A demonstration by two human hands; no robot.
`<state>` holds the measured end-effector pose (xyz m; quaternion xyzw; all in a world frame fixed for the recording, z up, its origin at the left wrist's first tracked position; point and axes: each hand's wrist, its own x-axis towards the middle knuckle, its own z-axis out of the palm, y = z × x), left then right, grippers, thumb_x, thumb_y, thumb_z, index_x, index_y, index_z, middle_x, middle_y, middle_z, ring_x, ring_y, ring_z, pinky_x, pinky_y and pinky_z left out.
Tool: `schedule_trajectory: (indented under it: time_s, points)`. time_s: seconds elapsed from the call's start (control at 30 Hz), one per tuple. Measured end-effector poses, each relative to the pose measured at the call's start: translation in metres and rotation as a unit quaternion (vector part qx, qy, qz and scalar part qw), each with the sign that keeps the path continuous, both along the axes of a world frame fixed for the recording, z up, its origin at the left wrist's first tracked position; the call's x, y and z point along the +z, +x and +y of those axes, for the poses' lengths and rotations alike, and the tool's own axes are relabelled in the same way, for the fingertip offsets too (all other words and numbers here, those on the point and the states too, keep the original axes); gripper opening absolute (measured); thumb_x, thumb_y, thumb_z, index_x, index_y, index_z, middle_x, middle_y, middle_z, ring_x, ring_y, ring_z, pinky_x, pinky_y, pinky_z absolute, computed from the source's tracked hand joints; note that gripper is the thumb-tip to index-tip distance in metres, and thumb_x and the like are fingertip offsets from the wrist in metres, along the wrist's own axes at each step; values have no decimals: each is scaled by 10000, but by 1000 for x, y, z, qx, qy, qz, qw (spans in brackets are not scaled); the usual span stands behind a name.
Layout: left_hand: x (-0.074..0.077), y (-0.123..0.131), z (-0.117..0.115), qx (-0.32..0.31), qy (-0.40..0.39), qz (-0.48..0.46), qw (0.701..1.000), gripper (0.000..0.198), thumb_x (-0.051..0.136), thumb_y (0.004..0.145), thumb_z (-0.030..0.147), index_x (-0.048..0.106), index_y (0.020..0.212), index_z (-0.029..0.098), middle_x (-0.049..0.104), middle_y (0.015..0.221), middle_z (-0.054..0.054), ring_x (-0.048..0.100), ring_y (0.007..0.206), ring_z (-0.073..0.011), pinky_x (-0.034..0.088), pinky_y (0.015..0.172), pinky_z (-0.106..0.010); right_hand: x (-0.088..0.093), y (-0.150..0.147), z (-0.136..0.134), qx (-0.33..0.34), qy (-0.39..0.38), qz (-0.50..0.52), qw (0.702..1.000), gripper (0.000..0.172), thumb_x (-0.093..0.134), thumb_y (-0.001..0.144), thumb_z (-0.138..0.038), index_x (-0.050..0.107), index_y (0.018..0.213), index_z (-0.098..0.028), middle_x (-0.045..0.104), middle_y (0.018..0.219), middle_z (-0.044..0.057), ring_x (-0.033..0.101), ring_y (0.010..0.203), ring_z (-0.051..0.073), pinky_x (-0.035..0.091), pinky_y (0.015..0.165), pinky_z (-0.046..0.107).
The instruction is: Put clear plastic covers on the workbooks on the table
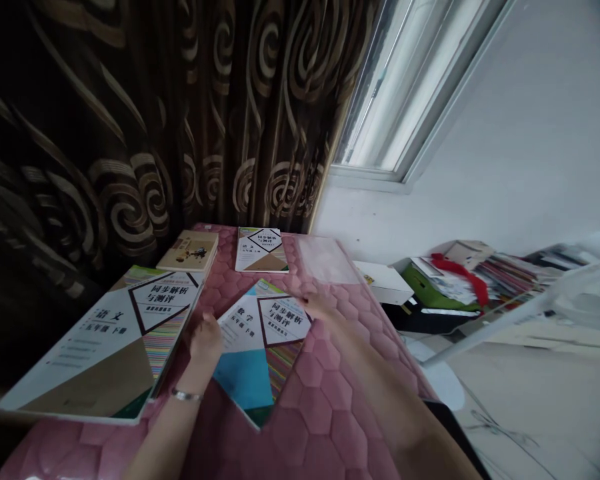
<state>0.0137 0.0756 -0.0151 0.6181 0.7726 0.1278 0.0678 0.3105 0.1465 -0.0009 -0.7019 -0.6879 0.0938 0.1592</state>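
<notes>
A workbook (250, 370) with a white, blue and striped cover is held turned at an angle over the pink padded cover, between both hands. My left hand (206, 339), with a silvery bracelet at the wrist, is closed on its left corner. At the opposite corner, my right hand (316, 305) pinches the edge. A larger-looking stack of workbooks (95, 360) with a white and brown cover lies to the left of my left hand. Beyond the held one, another workbook (263, 259) lies flat near the far edge.
A tan book (187, 252) lies behind the left stack, beside the dark patterned curtain (220, 133). A translucent sheet (325, 259) is at the far right of the pink table cover (325, 427). Right of the table are a white box (385, 283), piled papers (447, 283) and a white fan (580, 287).
</notes>
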Motion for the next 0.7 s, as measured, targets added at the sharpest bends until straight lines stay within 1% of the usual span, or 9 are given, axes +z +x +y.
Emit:
schedule_trajectory:
  time_s: [0.1,0.2,0.27,0.33,0.37,0.43,0.53,0.63,0.7]
  points:
    - [8,17,46,8,-2,-14,1000,425,344,879,83,544,1251,28,690,984,-260,658,991,-346,443,892,-540,1,24,-30,-22,-35,-6,999,334,489,950,-326,725,823,-128,727,881,97,676,860,168,427,720,219]
    - [20,36,89,-19,18,-17,1000,435,356,863,67,564,1245,85,647,1156,-256,531,1201,-346,375,971,-558,-5,30,-59,-95,-49,-10,994,367,423,970,-341,724,895,-145,728,956,129,686,888,203,452,716,251]
    - [25,50,106,-43,29,-17,999,442,340,873,76,576,1237,162,608,1268,-196,440,1284,-326,337,1003,-565,-10,24,-73,-151,-56,-12,987,405,374,976,-363,713,966,-141,726,967,160,696,885,240,477,716,294]
    - [27,62,111,-57,33,-19,998,436,351,882,105,578,1236,218,545,1365,-141,372,1327,-326,324,1014,-566,-15,17,-83,-191,-60,-15,980,451,333,978,-382,700,1023,-124,723,946,193,702,874,273,495,718,337]
    - [27,67,108,-59,33,-20,998,427,365,884,121,581,1237,231,510,1402,-129,345,1341,-334,320,1019,-567,-17,13,-85,-206,-61,-16,976,463,325,976,-384,698,1034,-116,722,936,205,703,878,283,501,729,353]
    - [24,74,94,-59,33,-22,997,406,404,882,147,594,1230,233,452,1449,-129,297,1369,-351,298,1041,-568,-19,8,-89,-223,-61,-20,973,463,327,971,-379,698,1038,-110,721,936,213,702,905,290,504,770,367]
    - [15,73,55,-68,41,-9,997,367,465,877,182,617,1209,217,380,1498,-143,285,1376,-375,254,1080,-579,-20,4,-91,-232,-60,-23,971,466,315,972,-363,696,1041,-104,719,952,219,701,924,291,505,789,367]
    - [0,56,7,-83,58,4,995,330,523,874,247,633,1184,222,367,1504,-138,374,1314,-401,277,1069,-604,-20,3,-93,-239,-60,-24,969,477,292,977,-351,692,1042,-99,715,975,223,698,938,299,508,765,362]
    - [-13,36,-22,-115,76,-17,990,309,540,873,256,640,1165,250,382,1490,-120,427,1281,-375,377,1018,-565,-21,2,-95,-240,-60,-19,969,477,286,979,-344,691,1023,-97,714,986,220,696,942,303,507,747,353]
